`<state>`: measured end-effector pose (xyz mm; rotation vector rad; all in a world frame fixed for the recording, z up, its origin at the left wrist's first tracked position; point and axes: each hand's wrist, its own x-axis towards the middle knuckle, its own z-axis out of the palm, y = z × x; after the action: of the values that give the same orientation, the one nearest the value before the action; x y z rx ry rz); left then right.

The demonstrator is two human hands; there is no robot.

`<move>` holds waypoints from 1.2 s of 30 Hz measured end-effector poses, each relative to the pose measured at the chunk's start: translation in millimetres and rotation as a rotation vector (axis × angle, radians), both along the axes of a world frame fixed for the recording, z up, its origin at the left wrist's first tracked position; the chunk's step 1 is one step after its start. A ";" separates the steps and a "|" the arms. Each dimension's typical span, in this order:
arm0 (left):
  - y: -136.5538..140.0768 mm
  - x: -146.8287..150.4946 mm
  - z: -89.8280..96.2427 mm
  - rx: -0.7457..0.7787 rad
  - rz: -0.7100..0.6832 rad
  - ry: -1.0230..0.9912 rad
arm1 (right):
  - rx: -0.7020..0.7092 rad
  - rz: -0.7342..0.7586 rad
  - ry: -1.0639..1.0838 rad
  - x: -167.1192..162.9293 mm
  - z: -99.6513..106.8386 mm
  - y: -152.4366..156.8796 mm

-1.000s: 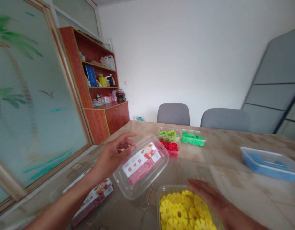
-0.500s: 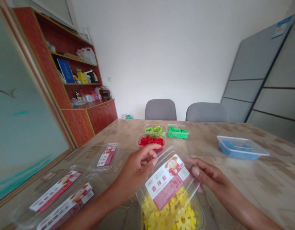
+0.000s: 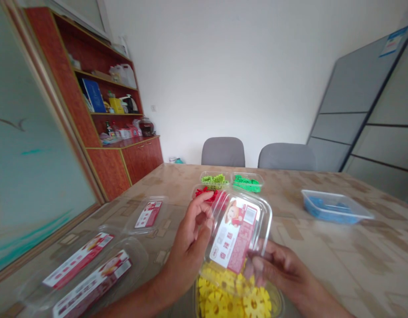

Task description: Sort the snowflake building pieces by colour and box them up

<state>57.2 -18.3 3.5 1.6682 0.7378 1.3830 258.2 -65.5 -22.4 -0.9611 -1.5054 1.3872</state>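
Single head-worn view, facing forward and down across the table (image 3: 326,251) towards two grey chairs (image 3: 223,151), left hand (image 3: 192,238) and right hand (image 3: 281,267) close, white wall (image 3: 230,75) farther off.

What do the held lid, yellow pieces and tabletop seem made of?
The held lid looks like glossy clear plastic: colour shows through and its rim catches light. The yellow pieces look like opaque plastic, evenly coloured with notched edges. The tabletop is patterned with a faint sheen; stone, laminate or cover, I can't tell.

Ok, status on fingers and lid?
Right fingers gripping labelled lid; left fingers at its edge. Lid tilted, not seated on tub of yellow pieces. No obstruction visible.
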 end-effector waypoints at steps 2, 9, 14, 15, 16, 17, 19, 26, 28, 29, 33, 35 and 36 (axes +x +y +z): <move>1.6 -0.3 0.0 -0.012 -0.033 -0.003 | 0.015 -0.021 -0.011 0.1 0.7 0.7; 8.7 -4.5 -0.8 -0.088 -0.081 0.023 | 0.011 -0.012 -0.072 0.8 -2.9 2.7; 10.5 -8.1 1.7 -0.108 -0.095 0.060 | 0.012 0.028 -0.041 1.2 -6.5 1.2; 10.8 -8.6 2.2 -0.107 -0.093 0.067 | 0.011 0.039 -0.025 0.8 -5.5 0.6; 11.1 -8.8 2.3 -0.103 -0.089 0.075 | 0.006 0.047 -0.014 0.5 -4.0 0.0; 11.4 -8.8 2.0 -0.094 -0.085 0.085 | 0.000 0.052 -0.011 0.4 -1.9 -0.8; 12.4 -8.2 -0.1 -0.079 -0.078 0.114 | -0.004 0.059 -0.019 1.1 3.0 -1.9; 41.7 -26.8 4.4 0.096 0.017 0.403 | 0.047 -0.143 -0.104 13.7 11.5 5.5; 61.4 -49.4 14.4 0.173 0.100 0.595 | 0.036 -0.174 -0.117 17.1 9.7 9.4; 72.1 -63.5 19.4 0.187 0.152 0.709 | 0.032 -0.173 -0.115 18.3 8.2 11.1; 108.0 -122.6 27.1 0.092 0.521 1.044 | 0.032 -0.121 -0.104 19.6 2.1 14.1; 118.1 -144.6 22.4 0.034 0.565 1.101 | 0.034 -0.101 -0.107 18.2 0.9 14.0; 121.2 -152.6 19.1 0.009 0.569 1.112 | 0.034 -0.096 -0.110 17.4 0.9 13.8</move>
<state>-95.4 102.8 22.6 2.3018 1.9314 0.6521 275.6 -51.7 -21.5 -1.0891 -1.5380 1.2550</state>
